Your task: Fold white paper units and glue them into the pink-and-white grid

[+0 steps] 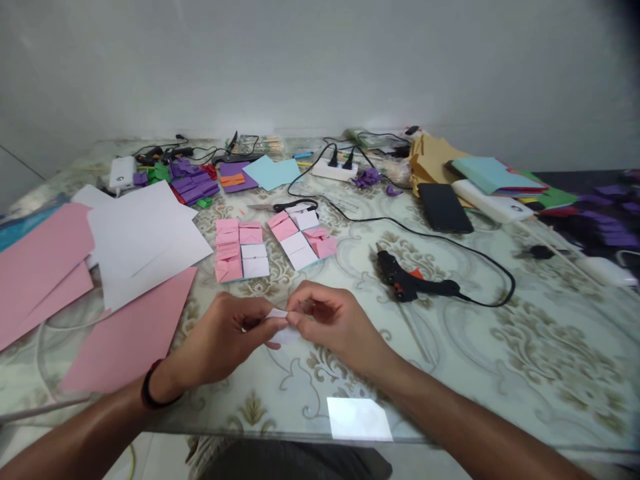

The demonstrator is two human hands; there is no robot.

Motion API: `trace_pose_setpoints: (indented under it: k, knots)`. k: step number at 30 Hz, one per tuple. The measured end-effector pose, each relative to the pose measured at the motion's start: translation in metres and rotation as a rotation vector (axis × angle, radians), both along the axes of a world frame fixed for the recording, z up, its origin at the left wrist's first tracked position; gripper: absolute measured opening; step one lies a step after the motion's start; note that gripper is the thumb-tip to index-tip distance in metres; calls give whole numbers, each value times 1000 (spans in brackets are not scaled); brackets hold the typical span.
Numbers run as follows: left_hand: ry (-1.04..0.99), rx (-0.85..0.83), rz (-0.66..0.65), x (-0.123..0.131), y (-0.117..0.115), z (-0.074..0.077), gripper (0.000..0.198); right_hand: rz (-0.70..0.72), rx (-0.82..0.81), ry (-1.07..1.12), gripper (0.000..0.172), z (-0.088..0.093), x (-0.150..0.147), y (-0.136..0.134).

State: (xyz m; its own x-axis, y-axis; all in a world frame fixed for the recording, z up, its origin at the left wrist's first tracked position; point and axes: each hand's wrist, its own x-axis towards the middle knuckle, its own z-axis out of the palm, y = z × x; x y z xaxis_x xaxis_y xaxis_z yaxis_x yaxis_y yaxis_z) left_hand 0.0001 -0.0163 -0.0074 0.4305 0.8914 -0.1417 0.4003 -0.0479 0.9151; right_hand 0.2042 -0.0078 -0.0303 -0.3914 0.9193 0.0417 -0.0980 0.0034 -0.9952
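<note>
My left hand (227,337) and my right hand (333,320) meet just above the table's near edge. Both pinch a small piece of white paper (280,323) between thumb and fingers. Most of the paper is hidden by the fingertips. Beyond the hands lie two groups of small folded pink and white paper pieces (241,248) (301,235). A black hot glue gun (407,283) lies on the table to the right of my right hand, its cable running back to a white power strip (333,170).
Large pink sheets (130,337) and white sheets (145,243) cover the left side. Purple paper bits (193,185), a light blue sheet (273,171), scissors (293,205), a black phone (444,207), a white power bank (493,203) and stacked coloured paper (493,175) lie farther back. The glass tabletop (525,360) has a floral cloth beneath.
</note>
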Motion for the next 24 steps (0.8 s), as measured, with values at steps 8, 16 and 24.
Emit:
trace_pose_setpoints:
  k: [8, 16, 24]
  knots:
    - [-11, -71, -79, 6, -3, -6, 40, 21, 29, -41, 10, 1, -5, -3]
    - [-199, -74, 141, 5, 1, -7, 32, -47, -49, -40, 14, 7, 4, 2]
    - [-81, -23, 100, 3, 0, -6, 27, -35, 35, -83, 7, 6, 5, 3]
